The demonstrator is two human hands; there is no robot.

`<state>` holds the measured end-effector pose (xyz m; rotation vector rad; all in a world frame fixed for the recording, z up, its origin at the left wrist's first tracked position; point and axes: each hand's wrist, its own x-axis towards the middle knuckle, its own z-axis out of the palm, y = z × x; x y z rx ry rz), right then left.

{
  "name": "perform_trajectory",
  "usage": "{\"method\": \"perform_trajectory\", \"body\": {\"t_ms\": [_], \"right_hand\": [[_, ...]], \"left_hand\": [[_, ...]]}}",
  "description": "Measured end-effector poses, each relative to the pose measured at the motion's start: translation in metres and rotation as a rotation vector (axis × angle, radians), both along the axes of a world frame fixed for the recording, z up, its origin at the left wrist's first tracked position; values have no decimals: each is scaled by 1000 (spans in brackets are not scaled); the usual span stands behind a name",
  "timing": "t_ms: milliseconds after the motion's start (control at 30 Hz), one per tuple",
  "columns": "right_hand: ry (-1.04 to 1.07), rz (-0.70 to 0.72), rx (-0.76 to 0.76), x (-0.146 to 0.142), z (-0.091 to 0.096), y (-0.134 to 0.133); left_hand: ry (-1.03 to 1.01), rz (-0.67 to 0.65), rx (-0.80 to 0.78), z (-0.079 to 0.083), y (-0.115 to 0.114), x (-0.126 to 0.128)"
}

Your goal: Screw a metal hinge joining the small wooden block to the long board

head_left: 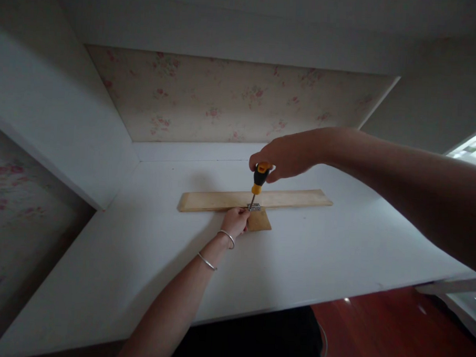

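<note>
My right hand [284, 155] is closed around the handle of a black and yellow screwdriver [262, 174]. The shaft points down, its tip at a small metal hinge [254, 206]. That hinge lies where a long wooden board [296, 198] meets a short wooden piece [260, 220]. My left hand [235, 221] is closed beside the screwdriver tip, fingertips at the hinge's left edge. Whatever those fingers pinch is too small to make out. Two silver bangles circle my left wrist and forearm.
Both wooden pieces lie on a white tabletop [321, 256]. Behind it stands a wall with floral wallpaper [213, 98], and a white panel [63, 102] rises on the left. The table's front edge runs close to my body, with reddish flooring [373, 332] below right.
</note>
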<state>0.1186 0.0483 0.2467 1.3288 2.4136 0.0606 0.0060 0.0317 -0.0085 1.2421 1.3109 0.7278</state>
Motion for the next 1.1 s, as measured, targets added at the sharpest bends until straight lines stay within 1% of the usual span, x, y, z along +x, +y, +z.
{"method": "perform_trajectory", "body": {"t_ms": [33, 100, 167, 200, 233, 333, 367, 433, 500, 533, 633, 700, 733, 833, 867, 900, 933, 967, 1067, 1100], "right_hand": [[-31, -17, 18, -1, 0, 1], [-95, -103, 64, -3, -1, 2], [-110, -177, 109, -5, -2, 2], [-100, -181, 108, -6, -3, 2], [-78, -158, 92, -6, -3, 2], [-36, -25, 22, -7, -2, -1], [-53, -9, 34, -7, -3, -2], [-107, -25, 107, -6, -4, -2], [-85, -10, 152, -3, -7, -1], [-42, 32, 133, -1, -8, 0], [70, 198, -28, 3, -10, 1], [63, 240, -89, 2, -10, 0], [32, 211, -71, 0, -10, -2], [-105, -1, 119, -5, -10, -4], [-130, -57, 172, -6, -10, -4], [-128, -85, 196, -6, -11, -3], [-98, -75, 185, -5, -12, -2], [-55, -33, 142, -3, -13, 0], [46, 152, -35, 0, -14, 2], [47, 187, -68, 0, -14, 2]], "left_hand": [[-1, -3, 4, -1, 0, 0], [1, -7, 11, -2, 1, 0], [5, -11, 14, -2, 1, -1], [6, -12, 13, -2, 1, -1], [6, -14, 11, -2, 1, -1], [7, -13, 2, -1, 1, -2], [8, -11, 1, 0, 1, -2], [10, -6, 2, 1, 1, -1], [10, -4, 1, 2, 0, -1], [8, -3, -2, 2, 0, -1], [0, 1, -16, 4, 0, 0], [-4, 6, -22, 5, 0, 0], [-5, 8, -23, 5, 0, 0], [-11, 2, -20, 5, 0, 0], [-12, -1, -19, 4, 0, 0], [-13, -3, -18, 4, 0, 0], [-14, -3, -18, 4, 0, 0], [-14, -3, -17, 3, 0, 0], [-14, -3, -17, 3, 0, 0], [-14, -4, -18, 3, 0, 0]]}}
